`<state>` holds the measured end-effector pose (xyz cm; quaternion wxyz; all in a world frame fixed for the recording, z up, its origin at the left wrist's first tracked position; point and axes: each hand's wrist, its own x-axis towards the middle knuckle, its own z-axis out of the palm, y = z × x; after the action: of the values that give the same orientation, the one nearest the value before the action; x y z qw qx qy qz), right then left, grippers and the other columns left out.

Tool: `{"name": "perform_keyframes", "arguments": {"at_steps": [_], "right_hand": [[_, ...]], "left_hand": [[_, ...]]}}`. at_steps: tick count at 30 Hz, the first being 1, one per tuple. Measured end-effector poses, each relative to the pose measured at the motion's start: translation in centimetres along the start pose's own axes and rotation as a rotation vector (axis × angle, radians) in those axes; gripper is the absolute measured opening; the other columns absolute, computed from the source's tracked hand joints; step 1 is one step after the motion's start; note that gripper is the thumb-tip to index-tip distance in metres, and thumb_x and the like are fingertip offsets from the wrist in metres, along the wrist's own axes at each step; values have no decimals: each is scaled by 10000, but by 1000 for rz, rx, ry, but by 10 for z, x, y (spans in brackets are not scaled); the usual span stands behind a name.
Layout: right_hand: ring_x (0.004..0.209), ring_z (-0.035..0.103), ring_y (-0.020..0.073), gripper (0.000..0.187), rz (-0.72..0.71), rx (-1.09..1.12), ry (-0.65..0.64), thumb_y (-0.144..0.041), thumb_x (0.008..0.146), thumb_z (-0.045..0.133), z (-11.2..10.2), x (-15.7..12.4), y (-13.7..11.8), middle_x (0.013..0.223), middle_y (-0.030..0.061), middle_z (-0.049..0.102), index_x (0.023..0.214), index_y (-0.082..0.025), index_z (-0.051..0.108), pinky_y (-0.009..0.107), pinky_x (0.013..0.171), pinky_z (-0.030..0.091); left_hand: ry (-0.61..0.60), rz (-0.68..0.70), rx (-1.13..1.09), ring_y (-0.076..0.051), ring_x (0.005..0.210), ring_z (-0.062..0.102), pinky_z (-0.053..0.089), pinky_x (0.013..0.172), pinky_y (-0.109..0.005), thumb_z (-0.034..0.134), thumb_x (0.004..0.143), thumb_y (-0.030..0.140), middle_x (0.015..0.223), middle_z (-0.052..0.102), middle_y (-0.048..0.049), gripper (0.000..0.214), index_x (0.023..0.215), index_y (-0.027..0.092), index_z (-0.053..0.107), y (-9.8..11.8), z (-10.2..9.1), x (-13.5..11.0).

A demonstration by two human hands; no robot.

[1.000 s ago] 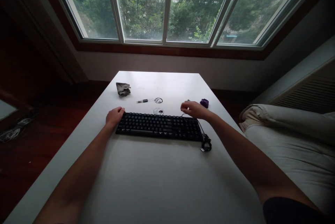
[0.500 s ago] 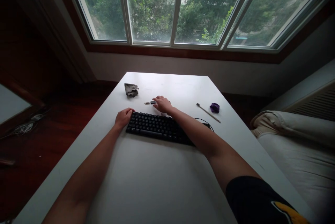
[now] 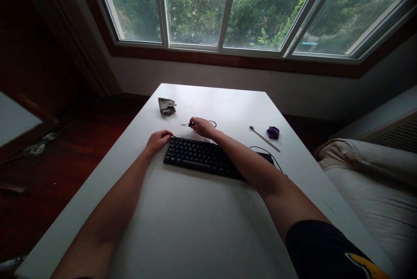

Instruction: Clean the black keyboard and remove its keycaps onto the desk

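Note:
A black keyboard [image 3: 192,155] lies on the white table [image 3: 182,218], its right part hidden under my right forearm. My left hand [image 3: 159,141] is at the keyboard's back left corner, its closed fingers gripping the edge. Beyond the back edge, my right hand [image 3: 202,127] pinches the dark handle of a keycap puller [image 3: 187,124], whose thin wire prongs point left. A thin dark cable [image 3: 212,122] loops out from behind my right hand.
A crumpled grey cloth [image 3: 167,106] sits at the back left. On the right lie a thin stick-handled brush [image 3: 265,139] and a purple crumpled cloth [image 3: 273,132]. Another stretch of cable [image 3: 267,150] curves beside the keyboard's right end. A beige couch [image 3: 361,183] stands right of the table.
My right hand has closed its fingers on the keycap puller's handle, which it was reaching over before. My left hand stays at the keyboard corner, its grip slightly shifted. The view has tilted slightly.

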<state>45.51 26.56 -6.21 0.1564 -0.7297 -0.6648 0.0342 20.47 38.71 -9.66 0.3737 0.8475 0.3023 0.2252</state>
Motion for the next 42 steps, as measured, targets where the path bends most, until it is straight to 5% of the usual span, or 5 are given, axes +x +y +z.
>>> {"name": "perform_keyframes", "arguments": {"at_steps": [7, 12, 42], "right_hand": [[968, 569, 192, 211, -286, 92, 34, -237, 957, 574, -18, -16, -26, 1078, 96, 660, 1152, -173, 622, 309, 872, 379], [931, 587, 195, 229, -332, 27, -16, -244, 955, 573, -25, -18, -32, 1052, 104, 675, 1159, -163, 636, 302, 836, 381], [848, 672, 261, 264, 11, -230, -58, -337, 988, 453, -32, -67, -112, 1033, 142, 690, 1114, -201, 642, 326, 688, 432]], "left_hand": [[37, 9, -17, -199, 872, 685, 505, 841, -303, 518, 856, 341, 897, 755, -9, 274, 980, 239, 740, 6, -2, -3], [38, 23, 4, -201, 874, 683, 504, 835, -305, 537, 850, 343, 905, 753, -8, 255, 975, 255, 742, 4, -3, -4], [-4, 91, 50, -179, 756, 625, 502, 746, -295, 583, 812, 387, 942, 740, -17, 263, 964, 259, 755, 5, -7, -6]]}}
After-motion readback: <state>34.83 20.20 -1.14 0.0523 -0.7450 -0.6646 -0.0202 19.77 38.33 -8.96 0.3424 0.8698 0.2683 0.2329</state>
